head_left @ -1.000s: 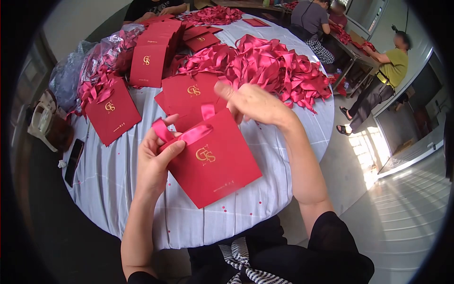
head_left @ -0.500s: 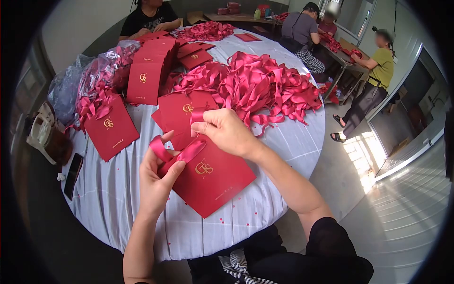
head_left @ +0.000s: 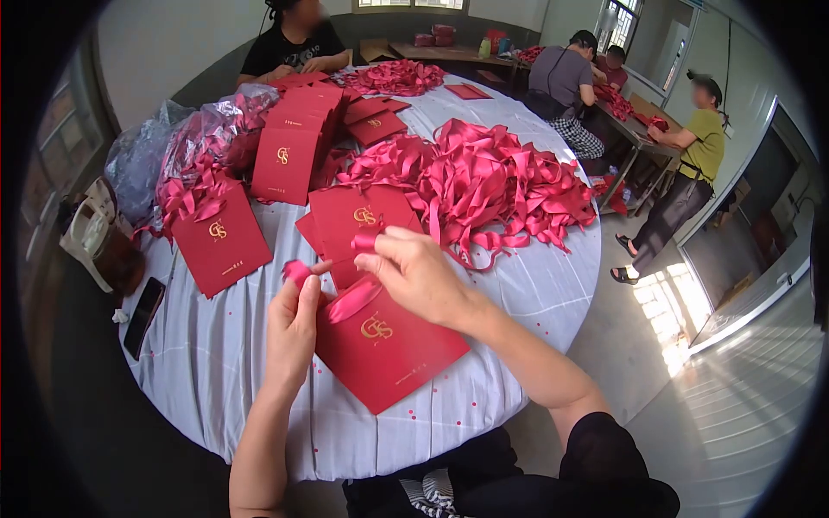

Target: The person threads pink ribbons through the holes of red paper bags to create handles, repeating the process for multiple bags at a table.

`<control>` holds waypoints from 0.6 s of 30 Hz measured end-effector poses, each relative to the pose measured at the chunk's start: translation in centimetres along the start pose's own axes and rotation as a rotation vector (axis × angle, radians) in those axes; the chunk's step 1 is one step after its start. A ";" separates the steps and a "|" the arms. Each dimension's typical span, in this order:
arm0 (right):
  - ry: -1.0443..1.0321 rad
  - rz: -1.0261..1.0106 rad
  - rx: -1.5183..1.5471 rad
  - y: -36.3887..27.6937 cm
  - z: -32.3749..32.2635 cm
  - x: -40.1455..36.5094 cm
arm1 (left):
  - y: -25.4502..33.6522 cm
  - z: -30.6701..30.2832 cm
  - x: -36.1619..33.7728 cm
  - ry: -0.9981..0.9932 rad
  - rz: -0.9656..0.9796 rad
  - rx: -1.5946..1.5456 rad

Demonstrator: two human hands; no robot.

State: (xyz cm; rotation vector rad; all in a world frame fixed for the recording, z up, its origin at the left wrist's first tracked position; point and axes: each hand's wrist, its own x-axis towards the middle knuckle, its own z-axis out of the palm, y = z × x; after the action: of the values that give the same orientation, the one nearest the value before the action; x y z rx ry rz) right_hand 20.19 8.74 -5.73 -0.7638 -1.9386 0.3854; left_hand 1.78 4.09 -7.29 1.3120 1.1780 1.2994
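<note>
A flat red paper bag (head_left: 401, 350) with gold lettering lies on the table in front of me, its lower corner toward me. A shiny pink-red ribbon (head_left: 356, 300) is attached near its top edge. My left hand (head_left: 292, 332) pinches one part of the ribbon at the bag's upper left, a loop showing above the fingers. Across from it, my right hand (head_left: 423, 274) grips another part of the ribbon between thumb and curled fingers, above the bag. Just beyond both hands lie more red bags (head_left: 345, 207), overlapping.
A large heap of loose ribbons (head_left: 492, 186) spreads behind my right hand. Stacked red bags (head_left: 283, 164), a clear plastic sack (head_left: 142, 160) and a phone (head_left: 144, 318) are on the left. One person (head_left: 298, 43) sits across the table; others work at a side table (head_left: 635, 134).
My left hand has let the ribbon band across the bag go and now pinches higher up. My right hand has shifted slightly right with its ribbon. The view has tilted a little.
</note>
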 end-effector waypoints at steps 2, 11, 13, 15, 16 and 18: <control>0.014 0.006 -0.016 -0.5 0.2 -0.2 | -0.8 0.0 0.2 0.101 0.172 0.227; 0.074 0.001 0.037 -1.2 1.3 -0.9 | -1.1 0.6 -0.2 0.288 0.284 0.326; 0.101 -0.014 0.033 -1.1 1.5 -1.0 | -1.2 0.6 -0.2 0.309 0.297 0.338; 0.105 -0.006 0.032 -1.2 1.5 -1.1 | -1.3 0.6 -0.1 0.305 0.282 0.329; 0.107 0.006 0.032 -1.2 1.5 -1.1 | -1.3 0.5 0.1 0.307 0.288 0.330; 0.102 -0.001 0.031 -0.7 1.6 -1.1 | -1.3 0.2 0.3 0.247 0.253 0.299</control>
State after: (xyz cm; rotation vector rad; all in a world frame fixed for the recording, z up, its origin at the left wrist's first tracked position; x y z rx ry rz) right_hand 18.87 7.59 -6.88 -0.7478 -1.8332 0.3681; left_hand 1.99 4.57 -8.53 1.5892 1.4568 1.5451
